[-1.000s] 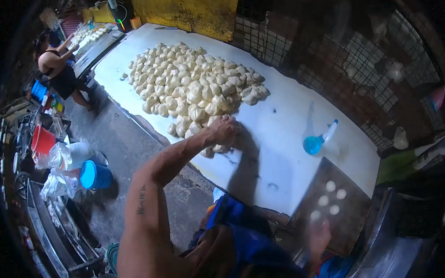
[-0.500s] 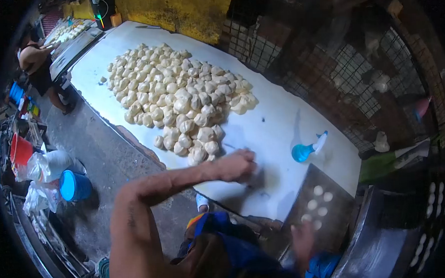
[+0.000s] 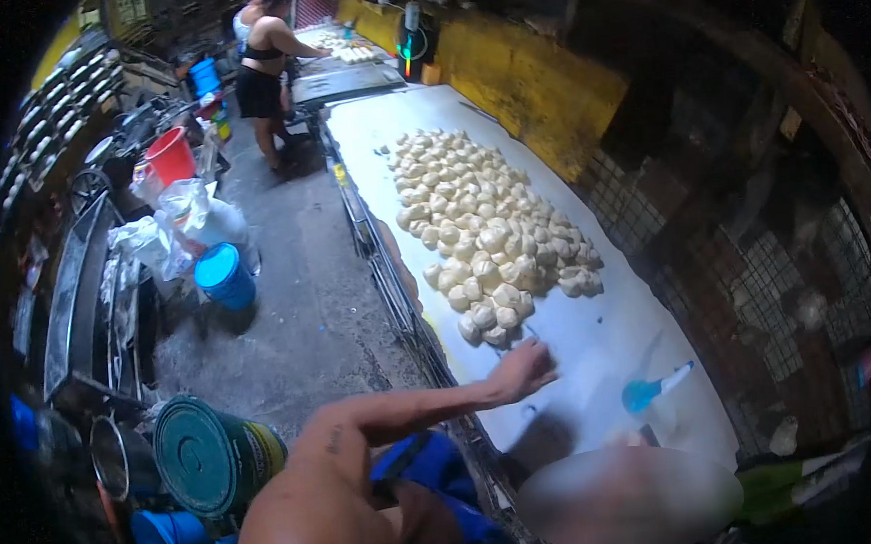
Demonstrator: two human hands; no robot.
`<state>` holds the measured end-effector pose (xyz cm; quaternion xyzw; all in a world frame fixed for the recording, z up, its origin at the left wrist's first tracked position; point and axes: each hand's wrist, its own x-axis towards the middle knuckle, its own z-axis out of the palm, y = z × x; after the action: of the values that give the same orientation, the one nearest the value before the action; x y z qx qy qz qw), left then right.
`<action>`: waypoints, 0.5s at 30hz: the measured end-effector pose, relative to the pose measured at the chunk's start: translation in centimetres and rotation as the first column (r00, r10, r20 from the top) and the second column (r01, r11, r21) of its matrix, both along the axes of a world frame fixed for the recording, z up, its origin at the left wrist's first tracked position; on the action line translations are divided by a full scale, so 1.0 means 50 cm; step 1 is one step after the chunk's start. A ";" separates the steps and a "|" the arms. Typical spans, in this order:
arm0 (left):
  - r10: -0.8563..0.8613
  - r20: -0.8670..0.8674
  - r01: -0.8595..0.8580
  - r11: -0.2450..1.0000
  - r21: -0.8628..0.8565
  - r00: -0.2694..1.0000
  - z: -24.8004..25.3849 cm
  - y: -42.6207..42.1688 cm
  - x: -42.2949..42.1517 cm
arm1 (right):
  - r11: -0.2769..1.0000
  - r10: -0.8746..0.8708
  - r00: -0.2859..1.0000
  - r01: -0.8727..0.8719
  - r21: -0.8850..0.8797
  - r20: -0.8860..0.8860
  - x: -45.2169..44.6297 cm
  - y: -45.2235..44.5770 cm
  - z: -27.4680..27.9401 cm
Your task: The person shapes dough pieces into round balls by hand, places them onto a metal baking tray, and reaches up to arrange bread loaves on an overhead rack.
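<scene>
My left hand (image 3: 524, 370) is over the white tabletop (image 3: 585, 358) with its fingers curled closed. What it holds, if anything, is hidden beneath the fingers. Just beyond it lies a large heap of pale dough balls (image 3: 492, 235), the nearest ones close to my knuckles. A spray bottle with blue liquid (image 3: 643, 394) is to the right of this hand. A blurred oval patch covers the lower right, where only a smeared skin-toned shape shows, so my right hand's fingers cannot be made out.
Another person (image 3: 266, 70) stands by the far table, with pale pieces in front of them. On the floor to the left are a blue bucket (image 3: 225, 276), a red bucket (image 3: 170, 157) and a large green-lidded tub (image 3: 205, 457). Wire mesh (image 3: 777, 296) runs along the right.
The view has swung to the left, showing more floor and the other person. My left hand stays closed over the table near the dough. The tray with dough rounds and my right hand are now obscured.
</scene>
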<state>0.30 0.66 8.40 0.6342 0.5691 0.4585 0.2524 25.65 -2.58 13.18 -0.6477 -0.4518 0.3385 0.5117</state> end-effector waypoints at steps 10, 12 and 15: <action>-0.258 -0.586 0.308 0.951 -0.016 0.768 -0.192 0.014 0.030 | 0.922 0.165 0.378 -0.388 -0.006 0.911 -0.013 0.040 -0.293; -0.352 -0.537 0.312 0.935 -0.169 0.767 -0.193 0.053 0.086 | 0.946 0.080 0.424 -0.317 0.065 0.902 -0.047 0.061 -0.333; -0.342 -0.556 0.478 0.871 0.116 0.758 -0.154 -0.020 -0.011 | 0.958 0.108 0.348 -0.286 -0.004 0.931 -0.001 -0.017 -0.329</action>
<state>-0.25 -0.32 0.71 0.8700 0.3987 0.2714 0.1024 25.61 -3.43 -3.27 -0.6230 -0.7597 -0.0593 0.1769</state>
